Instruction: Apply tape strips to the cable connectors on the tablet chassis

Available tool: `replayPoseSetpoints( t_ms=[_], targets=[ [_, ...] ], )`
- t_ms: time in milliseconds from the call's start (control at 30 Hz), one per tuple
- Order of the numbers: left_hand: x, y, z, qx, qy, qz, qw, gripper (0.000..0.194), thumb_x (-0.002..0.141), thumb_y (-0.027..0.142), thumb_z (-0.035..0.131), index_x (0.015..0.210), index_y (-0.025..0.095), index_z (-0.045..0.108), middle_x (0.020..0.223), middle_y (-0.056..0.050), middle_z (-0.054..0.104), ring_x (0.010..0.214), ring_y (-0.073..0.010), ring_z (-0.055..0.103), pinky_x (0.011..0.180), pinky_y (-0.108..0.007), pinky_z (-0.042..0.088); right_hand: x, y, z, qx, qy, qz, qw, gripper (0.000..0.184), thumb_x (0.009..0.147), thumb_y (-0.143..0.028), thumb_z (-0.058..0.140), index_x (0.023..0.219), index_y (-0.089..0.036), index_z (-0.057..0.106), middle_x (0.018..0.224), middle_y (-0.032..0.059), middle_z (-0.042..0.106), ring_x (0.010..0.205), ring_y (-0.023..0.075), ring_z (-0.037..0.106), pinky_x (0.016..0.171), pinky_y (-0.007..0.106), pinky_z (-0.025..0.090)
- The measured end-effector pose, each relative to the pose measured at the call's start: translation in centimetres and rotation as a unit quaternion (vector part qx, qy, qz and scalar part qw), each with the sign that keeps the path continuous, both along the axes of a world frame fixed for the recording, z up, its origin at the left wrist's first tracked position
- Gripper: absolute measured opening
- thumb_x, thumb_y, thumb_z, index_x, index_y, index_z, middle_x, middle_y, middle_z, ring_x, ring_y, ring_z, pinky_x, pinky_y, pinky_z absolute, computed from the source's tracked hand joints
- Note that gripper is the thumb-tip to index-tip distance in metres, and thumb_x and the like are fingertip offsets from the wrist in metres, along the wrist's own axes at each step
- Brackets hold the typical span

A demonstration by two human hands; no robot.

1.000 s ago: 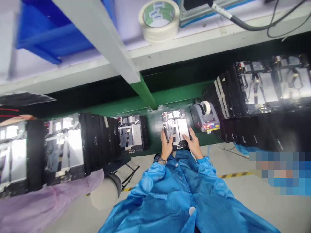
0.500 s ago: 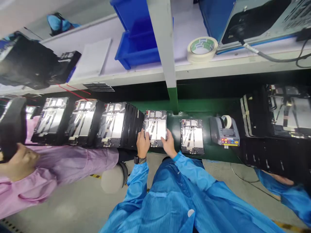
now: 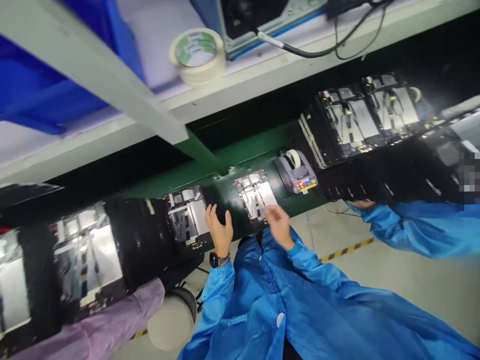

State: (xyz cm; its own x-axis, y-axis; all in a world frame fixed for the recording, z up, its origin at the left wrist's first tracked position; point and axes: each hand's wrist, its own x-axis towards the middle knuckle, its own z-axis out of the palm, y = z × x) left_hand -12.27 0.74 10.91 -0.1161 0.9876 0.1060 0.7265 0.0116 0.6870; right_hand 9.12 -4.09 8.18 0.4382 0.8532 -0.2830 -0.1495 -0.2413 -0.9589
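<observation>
The left hand point(image 3: 220, 231), thumb and fingers spread, is just beside a stack of devices point(image 3: 189, 217) left of the frame's centre. A single device point(image 3: 254, 197) lies on the green table point(image 3: 224, 192), just right of centre. The blurred right hand point(image 3: 278, 224) is at its lower right corner; whether it pinches or touches it, I cannot tell. A tape dispenser point(image 3: 297, 174) stands further right.

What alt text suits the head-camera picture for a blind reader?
At a green bench, a person's open left hand is beside one flat electronic panel, the blurred right hand at the near edge of a second panel. A tape dispenser stands to the right; a tape roll sits on a shelf above.
</observation>
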Motion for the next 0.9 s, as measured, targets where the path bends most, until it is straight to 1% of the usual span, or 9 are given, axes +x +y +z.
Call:
replayPoseSetpoints(
  t_ms=[67,100,167,233,400,600,667,733,900],
  targets=[
    [2.9,2.0,-1.6,-0.009,-0.035,-0.039,0.999,0.052,0.104,0.041,0.06,0.15,0.02,0.05,0.157,-0.021,0.048,0.154,-0.0327,0.042,0.129,-0.053,0.034,6.9,-1.0,-1.7,-0.064,-0.027,-0.201,0.977,0.029,0.084,-0.045,0.079,0.095,-0.019,0.074,0.079,0.0009,0.071,0.065,0.0138,0.062,0.061,0.026,0.051],
    [4.2,3.1,-2.6,-0.013,-0.05,-0.055,0.997,0.053,0.103,0.041,0.06,0.151,0.019,0.05,0.157,-0.022,0.048,0.154,-0.0324,0.042,0.13,-0.052,0.033,9.8,-1.2,-2.7,-0.093,-0.006,-0.269,0.959,0.032,0.081,-0.047,0.08,0.092,-0.018,0.072,0.074,-0.0009,0.068,0.059,0.0117,0.057,0.054,0.023,0.046],
    [6.5,5.3,-4.4,-0.022,-0.073,-0.082,0.994,0.056,0.103,0.041,0.06,0.152,0.017,0.047,0.158,-0.023,0.046,0.156,-0.0321,0.039,0.131,-0.052,0.031,13.9,-1.2,-4.9,-0.13,0.051,-0.321,0.937,0.035,0.075,-0.047,0.083,0.088,-0.017,0.07,0.069,-0.0025,0.066,0.053,0.0099,0.053,0.047,0.021,0.04],
    [8.0,7.3,-6.0,-0.028,-0.085,-0.09,0.992,0.06,0.103,0.041,0.06,0.154,0.015,0.044,0.159,-0.025,0.043,0.157,-0.0319,0.037,0.132,-0.052,0.028,15.6,-0.5,-6.7,-0.133,0.098,-0.328,0.93,0.036,0.071,-0.045,0.086,0.087,-0.017,0.07,0.069,-0.0025,0.067,0.052,0.0088,0.053,0.045,0.019,0.039],
    [8.7,10.2,-8.2,-0.021,-0.089,-0.064,0.994,0.058,0.103,0.041,0.058,0.152,0.014,0.044,0.158,-0.025,0.043,0.156,-0.0305,0.037,0.132,-0.051,0.026,15.4,1.7,-8.7,-0.113,0.171,-0.35,0.914,0.029,0.074,-0.038,0.087,0.083,-0.017,0.07,0.069,-0.0033,0.065,0.052,0.0066,0.051,0.044,0.017,0.041],
    [7.9,9.5,-8.6,-0.041,-0.087,-0.056,0.994,0.052,0.104,0.045,0.059,0.147,0.018,0.05,0.154,-0.022,0.046,0.155,-0.0289,0.041,0.131,-0.05,0.03,15.7,1.9,-9.6,-0.091,0.185,-0.334,0.92,0.025,0.079,-0.036,0.085,0.082,-0.018,0.068,0.061,-0.0074,0.054,0.05,0.0057,0.048,0.043,0.016,0.04],
    [7.7,9.1,-8.6,-0.041,-0.082,-0.054,0.994,0.05,0.105,0.046,0.058,0.146,0.02,0.05,0.152,-0.021,0.048,0.154,-0.0282,0.042,0.131,-0.05,0.031,15.8,1.6,-9.7,-0.097,0.173,-0.355,0.913,0.025,0.082,-0.036,0.083,0.082,-0.019,0.065,0.057,-0.0092,0.05,0.048,0.0061,0.046,0.042,0.016,0.039],
    [7.6,8.9,-8.6,-0.037,-0.08,-0.052,0.995,0.049,0.105,0.047,0.057,0.146,0.021,0.051,0.151,-0.02,0.049,0.154,-0.0279,0.042,0.131,-0.05,0.031,15.7,1.3,-9.6,-0.107,0.162,-0.387,0.902,0.024,0.083,-0.036,0.081,0.085,-0.02,0.063,0.06,-0.0089,0.054,0.048,0.0063,0.048,0.041,0.016,0.04],
    [8.0,9.0,-8.9,-0.031,-0.09,-0.035,0.995,0.048,0.105,0.044,0.058,0.145,0.019,0.052,0.154,-0.021,0.046,0.154,-0.0282,0.041,0.131,-0.049,0.031,14.6,2.0,-8.9,-0.076,0.181,-0.409,0.891,0.032,0.075,-0.023,0.082,0.097,-0.021,0.059,0.078,-0.0037,0.072,0.063,0.0096,0.066,0.053,0.018,0.054]
  ],
)
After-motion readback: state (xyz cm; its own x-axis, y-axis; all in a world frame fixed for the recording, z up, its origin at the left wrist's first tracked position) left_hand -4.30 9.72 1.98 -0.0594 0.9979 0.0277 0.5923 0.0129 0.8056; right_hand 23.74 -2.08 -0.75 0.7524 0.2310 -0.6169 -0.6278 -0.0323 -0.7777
